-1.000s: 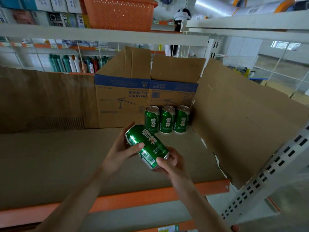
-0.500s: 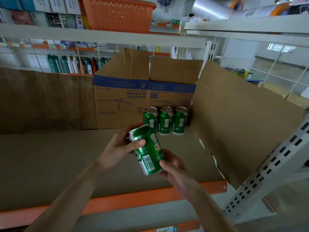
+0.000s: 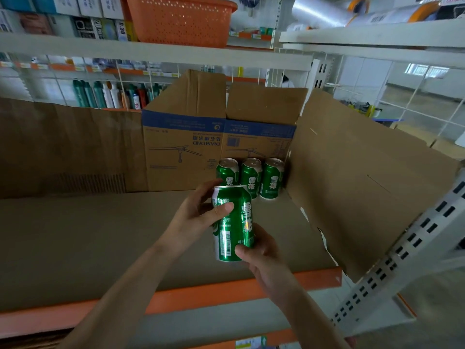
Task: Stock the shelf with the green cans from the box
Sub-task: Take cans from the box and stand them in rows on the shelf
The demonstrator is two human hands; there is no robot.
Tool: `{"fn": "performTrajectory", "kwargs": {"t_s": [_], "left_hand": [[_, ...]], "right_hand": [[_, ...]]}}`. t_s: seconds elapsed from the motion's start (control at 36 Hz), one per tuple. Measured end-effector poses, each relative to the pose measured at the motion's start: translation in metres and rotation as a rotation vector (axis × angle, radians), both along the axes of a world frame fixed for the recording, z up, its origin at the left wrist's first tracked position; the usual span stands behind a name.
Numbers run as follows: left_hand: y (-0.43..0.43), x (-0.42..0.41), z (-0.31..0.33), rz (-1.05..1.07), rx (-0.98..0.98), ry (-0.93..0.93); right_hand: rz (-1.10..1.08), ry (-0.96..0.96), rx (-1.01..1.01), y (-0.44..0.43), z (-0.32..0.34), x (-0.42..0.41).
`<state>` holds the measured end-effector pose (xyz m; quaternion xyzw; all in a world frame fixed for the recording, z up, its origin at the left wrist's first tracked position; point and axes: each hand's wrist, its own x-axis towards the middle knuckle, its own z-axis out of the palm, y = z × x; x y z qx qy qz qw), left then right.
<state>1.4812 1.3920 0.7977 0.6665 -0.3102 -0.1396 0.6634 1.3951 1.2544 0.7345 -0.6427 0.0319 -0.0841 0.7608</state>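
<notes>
From my remote seat I see two bare forearms entering from the bottom edge, with no sleeve, cuff or glove on either. The left hand (image 3: 198,217) and the right hand (image 3: 261,258) carry no ring, watch or band that I can make out. The fingernails that show are short and unpainted.

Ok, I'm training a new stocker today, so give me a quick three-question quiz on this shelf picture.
1. How many green cans stand on the shelf already?
2. True or false: the held can is gripped by one hand only.
3. The standing cans sit against: A) the orange basket B) the cardboard box C) the bottles

Key: 1. three; 2. false, the left hand and the right hand both hold it; 3. B
</notes>
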Motion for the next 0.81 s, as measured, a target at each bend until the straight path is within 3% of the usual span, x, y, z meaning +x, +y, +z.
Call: {"fn": "performTrajectory", "kwargs": {"t_s": [0.47, 0.81], "left_hand": [[-0.012, -0.008, -0.012, 0.252, -0.03, -0.042], [-0.005, -0.005, -0.002, 0.038, -0.108, 0.107]], "right_hand": [[-0.12, -0.074, -0.058, 0.009, 0.002, -0.005], [0.12, 0.002, 0.048, -0.012, 0.005, -0.008]]}}
